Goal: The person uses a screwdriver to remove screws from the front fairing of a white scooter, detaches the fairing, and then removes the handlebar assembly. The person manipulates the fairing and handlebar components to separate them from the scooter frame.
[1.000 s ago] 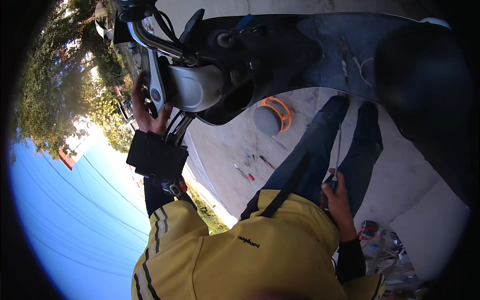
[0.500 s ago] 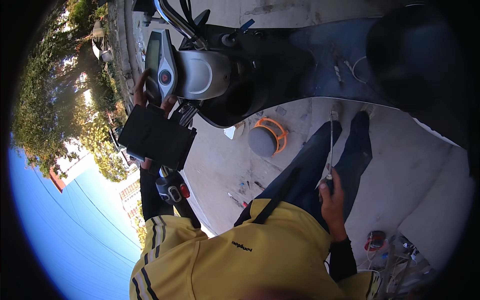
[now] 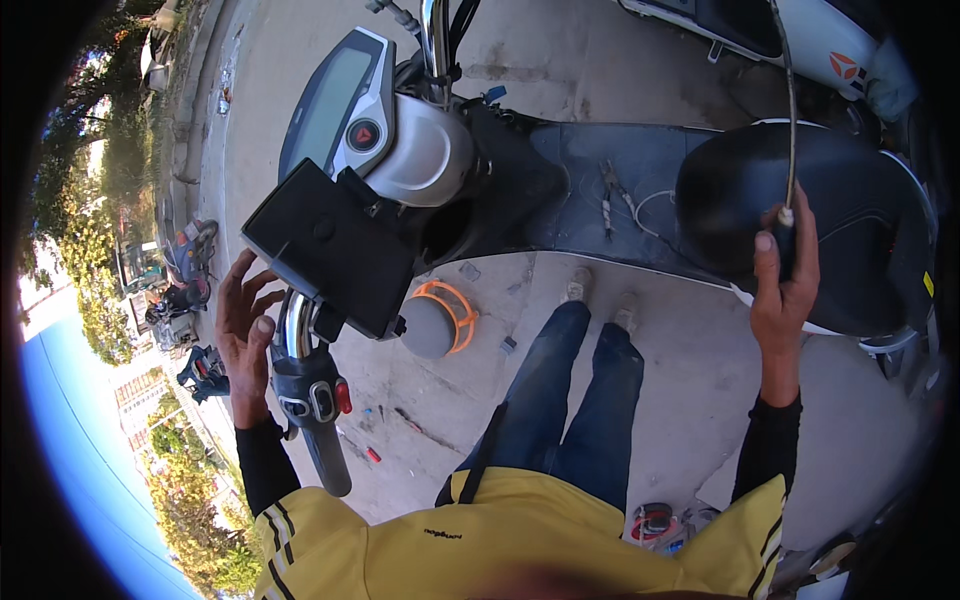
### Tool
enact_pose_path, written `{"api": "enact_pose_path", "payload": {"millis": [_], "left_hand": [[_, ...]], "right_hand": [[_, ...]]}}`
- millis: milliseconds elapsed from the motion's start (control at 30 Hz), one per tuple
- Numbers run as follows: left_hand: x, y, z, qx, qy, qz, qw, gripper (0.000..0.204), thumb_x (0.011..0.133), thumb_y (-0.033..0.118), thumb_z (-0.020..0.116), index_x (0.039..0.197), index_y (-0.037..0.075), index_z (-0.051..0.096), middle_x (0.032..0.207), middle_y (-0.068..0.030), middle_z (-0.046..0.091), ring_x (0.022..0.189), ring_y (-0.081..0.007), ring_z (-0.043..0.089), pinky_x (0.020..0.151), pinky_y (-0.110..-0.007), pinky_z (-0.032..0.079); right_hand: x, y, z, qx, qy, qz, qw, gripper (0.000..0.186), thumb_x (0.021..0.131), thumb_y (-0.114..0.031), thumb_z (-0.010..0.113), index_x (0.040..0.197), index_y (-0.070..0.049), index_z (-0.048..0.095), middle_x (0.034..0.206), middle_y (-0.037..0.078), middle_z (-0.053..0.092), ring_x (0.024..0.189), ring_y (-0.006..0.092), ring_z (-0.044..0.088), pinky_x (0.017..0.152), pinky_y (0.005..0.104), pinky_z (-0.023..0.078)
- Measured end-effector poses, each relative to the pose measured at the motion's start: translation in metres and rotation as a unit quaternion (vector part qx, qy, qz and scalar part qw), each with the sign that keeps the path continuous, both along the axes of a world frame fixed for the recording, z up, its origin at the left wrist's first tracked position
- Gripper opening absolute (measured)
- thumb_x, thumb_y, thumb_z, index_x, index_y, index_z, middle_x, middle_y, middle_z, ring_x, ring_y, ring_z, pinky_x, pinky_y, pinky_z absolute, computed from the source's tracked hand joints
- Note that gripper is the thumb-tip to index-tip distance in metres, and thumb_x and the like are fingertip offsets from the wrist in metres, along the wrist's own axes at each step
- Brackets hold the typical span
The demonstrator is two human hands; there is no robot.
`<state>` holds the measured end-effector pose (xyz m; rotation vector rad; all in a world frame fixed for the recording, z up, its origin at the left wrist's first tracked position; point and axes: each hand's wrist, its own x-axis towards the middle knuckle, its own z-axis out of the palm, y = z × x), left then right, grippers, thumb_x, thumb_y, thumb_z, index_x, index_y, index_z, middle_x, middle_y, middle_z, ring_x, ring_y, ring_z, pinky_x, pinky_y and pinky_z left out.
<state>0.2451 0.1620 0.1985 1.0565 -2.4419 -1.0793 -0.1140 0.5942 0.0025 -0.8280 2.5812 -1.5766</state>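
My left hand (image 3: 243, 325) is beside the scooter's chrome handlebar (image 3: 298, 322), its fingers apart and curved, with nothing seen in them. Its fingertips come close to the lower left edge of a black box-shaped holder (image 3: 325, 250) mounted on the bar. Below the hand are the switch block (image 3: 308, 398) with a red button and the black grip. Over the scooter's black seat (image 3: 860, 235), my right hand (image 3: 785, 275) is closed round the dark handle of a long-shafted screwdriver (image 3: 791, 130). Its thin shaft points away from me and its tip runs out of view.
Pliers (image 3: 613, 188) and a loose pale wire lie on the scooter's footboard (image 3: 575, 150). A grey stool with an orange frame (image 3: 440, 322) stands on the concrete. Small tools litter the ground below the grip. Another scooter (image 3: 800, 45) is parked at the far right.
My left hand has drawn back from the dashboard to beside the handlebar. My right hand has lifted the screwdriver from beside my legs, right and away, to over the seat. The view has shifted.
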Motion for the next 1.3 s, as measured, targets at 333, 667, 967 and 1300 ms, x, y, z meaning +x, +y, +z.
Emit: {"api": "enact_pose_path", "payload": {"millis": [333, 667, 967, 1300], "left_hand": [[0.112, 0.041, -0.047, 0.222, 0.272, 0.074, 0.934, 0.094, 0.092, 0.062, 0.067, 0.161, 0.005, 0.039, 0.153, -0.021, 0.054, 0.128, -0.0389, 0.063, 0.102, -0.051, 0.056], [0.036, -0.015, -0.18, 0.04, 0.502, 0.102, 0.858, 0.064, 0.107, 0.052, 0.055, 0.152, 0.007, 0.054, 0.14, -0.0157, 0.064, 0.113, -0.0299, 0.07, 0.087, -0.047, 0.059], [-0.062, 0.017, -0.193, -0.228, 0.38, 0.033, 0.896, 0.034, 0.109, 0.028, 0.063, 0.13, 0.001, 0.071, 0.123, -0.0117, 0.074, 0.109, -0.0174, 0.069, 0.073, -0.031, 0.06], [-0.082, -0.003, -0.146, -0.231, 0.377, -0.008, 0.897, 0.04, 0.108, 0.017, 0.064, 0.144, 0.002, 0.054, 0.119, -0.0182, 0.075, 0.107, -0.023, 0.075, 0.094, -0.032, 0.059]], "right_hand": [[-0.179, -0.07, -0.102, -0.187, -0.231, 0.074, 0.952, 0.034, 0.11, -0.017, 0.059, 0.143, -0.008, 0.062, 0.115, 0.006, 0.066, 0.076, 0.0075, 0.058, 0.059, 0.0227, 0.049], [-0.142, -0.068, -0.095, -0.158, 0.034, 0.149, 0.976, 0.019, 0.109, -0.008, 0.055, 0.12, -0.001, 0.069, 0.112, 0.002, 0.059, 0.069, 0.0033, 0.051, 0.056, 0.0201, 0.04], [-0.134, -0.077, -0.098, -0.18, 0.021, 0.218, 0.959, 0.025, 0.107, -0.01, 0.051, 0.124, -0.002, 0.067, 0.103, 0.0, 0.059, 0.075, 0.0035, 0.048, 0.066, 0.0206, 0.041], [-0.1, -0.083, -0.09, -0.14, 0.034, 0.264, 0.954, 0.037, 0.105, -0.007, 0.056, 0.141, -0.008, 0.061, 0.106, -0.001, 0.056, 0.078, 0.0044, 0.048, 0.068, 0.0206, 0.042]]}}
